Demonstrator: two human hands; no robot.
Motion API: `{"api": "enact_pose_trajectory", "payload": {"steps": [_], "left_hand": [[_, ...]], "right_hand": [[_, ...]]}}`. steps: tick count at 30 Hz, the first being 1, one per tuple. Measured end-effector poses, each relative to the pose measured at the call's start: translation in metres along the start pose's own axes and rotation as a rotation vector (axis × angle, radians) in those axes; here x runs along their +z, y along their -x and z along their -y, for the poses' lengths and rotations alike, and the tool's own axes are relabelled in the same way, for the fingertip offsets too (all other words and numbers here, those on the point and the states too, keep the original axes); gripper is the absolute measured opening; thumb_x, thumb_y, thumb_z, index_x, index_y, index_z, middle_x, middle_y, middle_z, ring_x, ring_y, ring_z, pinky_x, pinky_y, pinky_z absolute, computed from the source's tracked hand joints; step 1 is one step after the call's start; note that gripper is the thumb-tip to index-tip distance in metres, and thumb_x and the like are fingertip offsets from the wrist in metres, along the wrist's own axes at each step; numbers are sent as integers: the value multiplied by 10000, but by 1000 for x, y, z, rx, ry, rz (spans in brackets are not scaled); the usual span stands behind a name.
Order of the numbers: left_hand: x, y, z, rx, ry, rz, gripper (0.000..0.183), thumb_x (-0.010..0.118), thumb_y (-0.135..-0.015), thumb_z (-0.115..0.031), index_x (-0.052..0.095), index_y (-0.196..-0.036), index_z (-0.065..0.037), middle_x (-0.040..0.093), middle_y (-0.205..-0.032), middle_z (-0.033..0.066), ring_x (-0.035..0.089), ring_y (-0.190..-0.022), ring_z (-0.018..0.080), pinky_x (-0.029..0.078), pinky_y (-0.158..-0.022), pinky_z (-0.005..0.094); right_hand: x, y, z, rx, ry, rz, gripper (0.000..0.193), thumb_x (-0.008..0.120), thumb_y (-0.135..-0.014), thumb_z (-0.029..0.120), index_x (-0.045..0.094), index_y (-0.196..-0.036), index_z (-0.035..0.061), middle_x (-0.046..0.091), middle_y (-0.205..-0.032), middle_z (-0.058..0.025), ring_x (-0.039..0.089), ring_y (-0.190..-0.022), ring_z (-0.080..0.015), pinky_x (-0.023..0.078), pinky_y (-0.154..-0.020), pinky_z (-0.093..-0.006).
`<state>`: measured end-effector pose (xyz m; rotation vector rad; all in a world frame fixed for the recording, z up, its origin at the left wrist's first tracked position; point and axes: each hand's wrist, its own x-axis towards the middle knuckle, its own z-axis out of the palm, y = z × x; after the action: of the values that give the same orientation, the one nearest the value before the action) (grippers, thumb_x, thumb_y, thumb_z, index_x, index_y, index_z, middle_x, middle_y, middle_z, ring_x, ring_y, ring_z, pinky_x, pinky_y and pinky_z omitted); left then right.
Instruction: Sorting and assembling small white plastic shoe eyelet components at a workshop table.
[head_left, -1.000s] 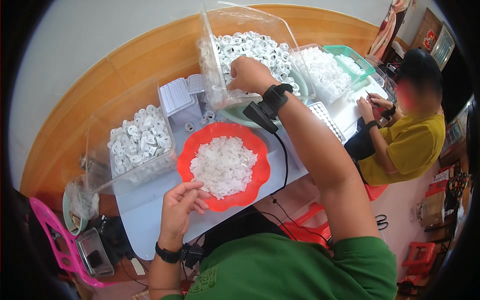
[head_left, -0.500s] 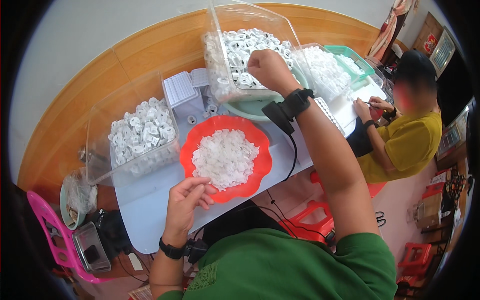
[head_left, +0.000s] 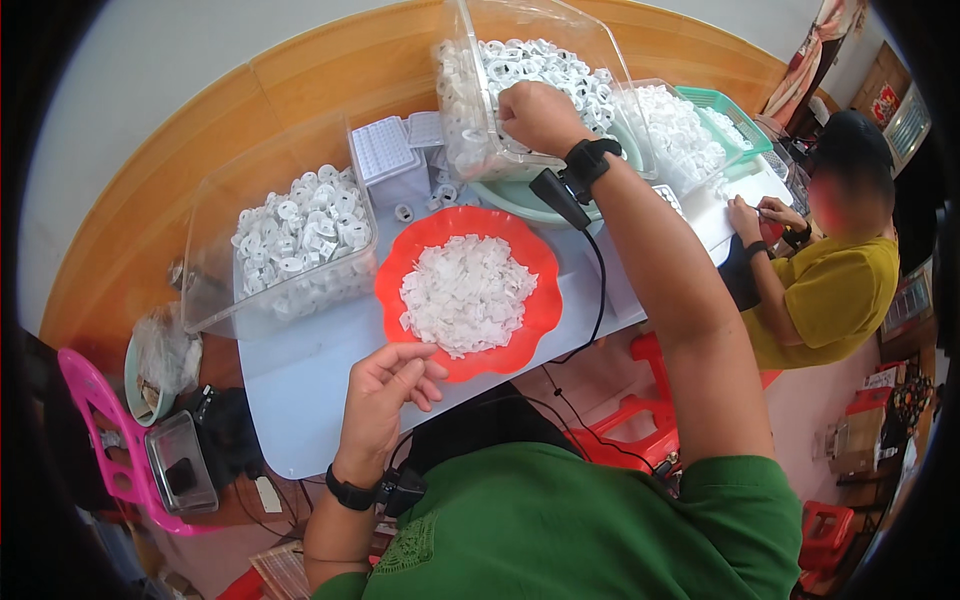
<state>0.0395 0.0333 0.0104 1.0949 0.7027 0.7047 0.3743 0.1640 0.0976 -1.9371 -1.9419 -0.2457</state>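
My left hand (head_left: pixel 392 392) is just off the front left rim of a red scalloped bowl (head_left: pixel 550 318). Its fingers are half bent and apart, and nothing shows between them. Small translucent white plastic pieces (head_left: pixel 468 295) fill the bowl. My right hand (head_left: pixel 545 118) reaches into a tilted clear bin (head_left: pixel 628 70) of round white plastic parts (head_left: pixel 545 62). Its fingertips are hidden behind the back of the hand, so any part in them cannot be seen. Both wrists wear black straps with small devices.
A second clear bin (head_left: pixel 205 310) of white parts stands left, beside stacked white trays (head_left: pixel 385 150). A pale green basin (head_left: pixel 510 205) sits under the tilted bin. Another person (head_left: pixel 835 290) works at the right. A black cable (head_left: pixel 603 290) hangs from my right wrist.
The view has shifted, so the table things appear higher and further right. My right hand has gone lower into the tilted bin's parts. My left hand keeps almost the same pose.
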Motion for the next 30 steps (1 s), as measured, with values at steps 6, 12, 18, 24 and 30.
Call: {"api": "enact_pose_trajectory", "payload": {"steps": [6,12,18,24,30], "left_hand": [[1,1,2,-3,11,11,220,498,-925,-79,578,-1080,57,658,-868,155,628,-650,144,494,-539,219],[15,-1,2,48,-23,45,224,497,-932,-89,572,-1089,53,652,-892,153,622,-664,157,488,-557,227],[22,-4,9,47,231,202,297,463,-966,-155,522,-1180,41,627,-1006,136,610,-801,164,493,-676,257],[23,2,24,17,336,307,361,492,-962,-210,490,-1218,45,613,-1009,118,610,-844,169,491,-700,257],[25,7,31,94,291,184,409,567,-924,-203,480,-1257,18,605,-985,66,576,-820,117,465,-676,230]], "right_hand": [[-39,35,-1,141,-346,-351,135,641,-707,78,679,-826,26,648,-690,-129,633,-622,-248,506,-587,-345],[-58,130,68,290,-1160,-163,107,653,-812,48,626,-856,-46,639,-701,-58,536,-526,-63,418,-478,-186],[-28,200,115,289,-1273,96,58,638,-809,-9,633,-863,-32,632,-709,-24,558,-605,-46,454,-527,-208],[-14,219,134,266,-1263,174,62,623,-823,-5,617,-876,-37,636,-744,-53,599,-660,-79,485,-559,-227],[3,229,142,519,-1577,242,80,631,-835,16,580,-854,-43,635,-715,-86,612,-599,-95,500,-464,-213]]}}
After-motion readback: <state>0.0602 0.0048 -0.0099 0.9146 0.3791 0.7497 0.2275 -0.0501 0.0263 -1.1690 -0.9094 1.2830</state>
